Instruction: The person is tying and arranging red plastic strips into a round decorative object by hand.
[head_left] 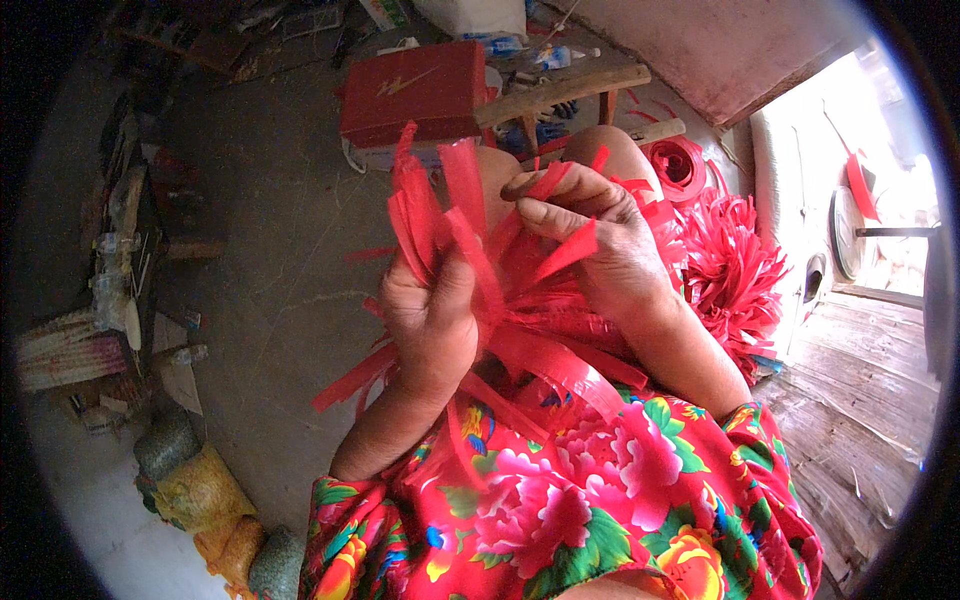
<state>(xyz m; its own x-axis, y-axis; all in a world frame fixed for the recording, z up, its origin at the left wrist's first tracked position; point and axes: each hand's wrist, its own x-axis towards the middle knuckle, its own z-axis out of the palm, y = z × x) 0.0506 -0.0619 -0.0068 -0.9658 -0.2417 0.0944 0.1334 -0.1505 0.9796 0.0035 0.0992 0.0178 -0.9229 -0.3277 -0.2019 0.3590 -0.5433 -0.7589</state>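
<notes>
Left hand (432,312): one
Right hand (608,238): one
Red strips (465,185) between the hands: many, overlapping too much to count
Red fluffy bundle (735,270): one
Red ribbon roll (675,168): one
Knees (606,150): two
Red box (410,95): one
Wooden bench (568,95): one
Floral garment (600,480): one
Plastic bottles (555,58): at least one, others unclear

On the box (425,112) I see a pale zigzag mark (407,81); I can read no words or numbers.

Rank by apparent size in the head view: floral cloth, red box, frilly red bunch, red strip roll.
1. Floral cloth
2. Red box and frilly red bunch: too alike to rank
3. Red strip roll
</notes>
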